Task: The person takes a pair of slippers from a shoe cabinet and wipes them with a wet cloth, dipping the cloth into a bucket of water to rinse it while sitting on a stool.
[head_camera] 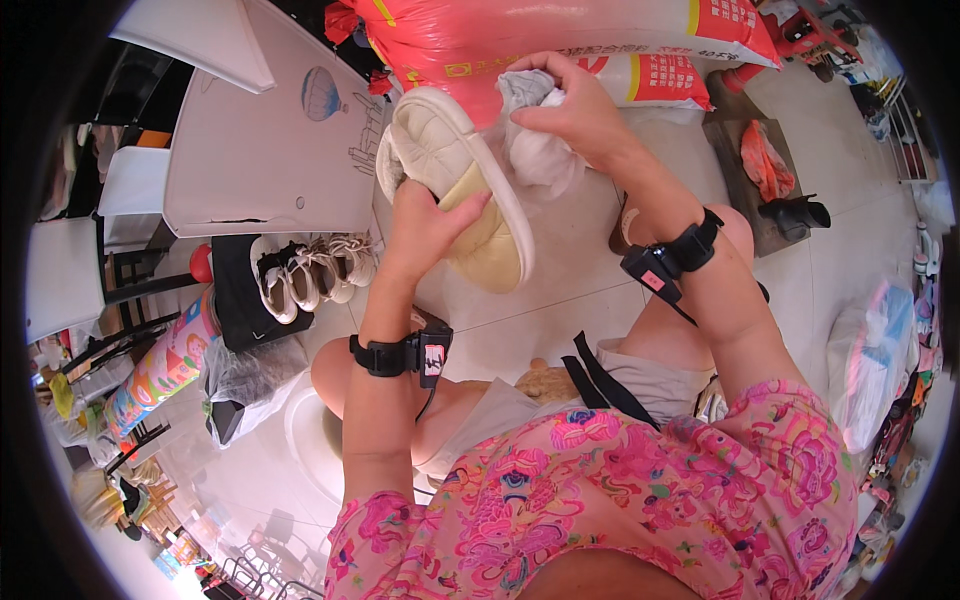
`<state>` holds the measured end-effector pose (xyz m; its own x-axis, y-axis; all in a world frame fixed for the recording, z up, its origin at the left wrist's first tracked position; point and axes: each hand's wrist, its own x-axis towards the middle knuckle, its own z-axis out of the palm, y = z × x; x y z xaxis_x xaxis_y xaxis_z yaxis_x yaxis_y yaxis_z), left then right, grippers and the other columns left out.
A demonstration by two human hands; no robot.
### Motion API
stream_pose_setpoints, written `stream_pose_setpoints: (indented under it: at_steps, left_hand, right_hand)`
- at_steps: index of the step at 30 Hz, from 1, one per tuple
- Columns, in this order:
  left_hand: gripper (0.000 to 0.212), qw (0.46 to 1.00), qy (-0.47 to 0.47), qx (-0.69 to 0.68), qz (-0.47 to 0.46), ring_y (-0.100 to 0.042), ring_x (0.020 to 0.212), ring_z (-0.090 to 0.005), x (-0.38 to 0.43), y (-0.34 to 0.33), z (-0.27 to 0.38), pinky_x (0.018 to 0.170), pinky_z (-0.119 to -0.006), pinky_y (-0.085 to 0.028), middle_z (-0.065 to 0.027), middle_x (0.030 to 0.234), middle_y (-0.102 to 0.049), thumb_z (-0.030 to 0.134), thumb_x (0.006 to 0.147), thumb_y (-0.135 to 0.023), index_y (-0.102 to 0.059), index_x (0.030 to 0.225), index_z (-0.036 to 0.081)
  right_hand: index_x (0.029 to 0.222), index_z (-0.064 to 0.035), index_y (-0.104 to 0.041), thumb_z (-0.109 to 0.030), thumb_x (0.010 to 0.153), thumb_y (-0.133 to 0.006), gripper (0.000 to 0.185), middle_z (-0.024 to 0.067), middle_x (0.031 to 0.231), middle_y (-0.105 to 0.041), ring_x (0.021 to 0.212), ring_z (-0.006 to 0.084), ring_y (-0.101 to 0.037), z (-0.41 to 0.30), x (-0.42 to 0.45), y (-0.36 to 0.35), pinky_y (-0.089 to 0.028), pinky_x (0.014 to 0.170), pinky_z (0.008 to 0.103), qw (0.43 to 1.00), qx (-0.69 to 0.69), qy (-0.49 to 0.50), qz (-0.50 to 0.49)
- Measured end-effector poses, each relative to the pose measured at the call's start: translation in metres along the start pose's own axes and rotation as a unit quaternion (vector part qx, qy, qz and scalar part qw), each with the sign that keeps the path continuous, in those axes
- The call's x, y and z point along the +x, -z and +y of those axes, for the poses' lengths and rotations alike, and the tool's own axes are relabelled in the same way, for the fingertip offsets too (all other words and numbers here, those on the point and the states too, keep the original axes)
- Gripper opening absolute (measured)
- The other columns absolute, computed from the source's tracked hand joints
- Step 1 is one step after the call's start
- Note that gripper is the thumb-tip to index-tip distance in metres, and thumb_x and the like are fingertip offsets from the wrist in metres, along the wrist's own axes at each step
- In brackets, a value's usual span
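Observation:
My left hand (431, 229) grips a padded cream and yellow slipper (491, 217) by its side, fingers inside the foot opening and thumb on the upper. The slipper is tilted, with its pale sole edge towards the right. Up and to the right of it, my right hand (566, 109) holds a crumpled grey and white bundle (536, 150), which looks like thin plastic or paper and hangs below my fingers. The bundle is close to the slipper's right side; whether the two touch is hard to tell. Both my wrists carry black straps with small devices.
Large red and white feed sacks (585, 30) lie ahead. Left are a pale panel with a balloon picture (270, 150) and a row of shoes (300, 281). At the right, a low wooden stool (750, 180) bears an orange cloth (766, 161) and a black boot (795, 214).

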<state>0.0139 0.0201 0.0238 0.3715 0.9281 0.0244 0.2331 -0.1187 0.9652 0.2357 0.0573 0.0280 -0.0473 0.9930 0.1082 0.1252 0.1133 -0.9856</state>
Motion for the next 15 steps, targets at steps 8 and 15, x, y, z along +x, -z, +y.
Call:
stream_pose_setpoints:
  at_steps: [8,15]
  left_hand:
    - [0.039,0.997,-0.001,0.074,0.037,-0.066,0.085,-0.0173,0.007,-0.007,0.0,0.076,-0.03,-0.051,-0.0087,0.092,-0.069,0.02,0.071,-0.074,-0.065,0.104,0.001]
    - [0.034,0.998,0.034,0.044,0.009,-0.065,0.083,-0.0179,0.013,-0.012,-0.012,0.072,-0.031,-0.05,-0.0096,0.091,-0.069,0.014,0.072,-0.07,-0.063,0.103,0.001]
  right_hand:
    - [0.107,-0.004,-0.062,-0.006,0.076,-0.069,0.032,-0.0001,0.097,-0.063,0.088,0.0073,-0.056,-0.014,-0.017,-0.009,-0.046,0.079,0.0248,0.987,-0.032,0.119,-0.105]
    - [0.101,-0.0088,-0.063,-0.011,0.075,-0.07,0.026,0.0071,0.093,-0.061,0.083,0.0242,-0.06,-0.01,-0.032,-0.043,-0.049,0.072,0.0313,0.949,-0.17,0.256,-0.072]
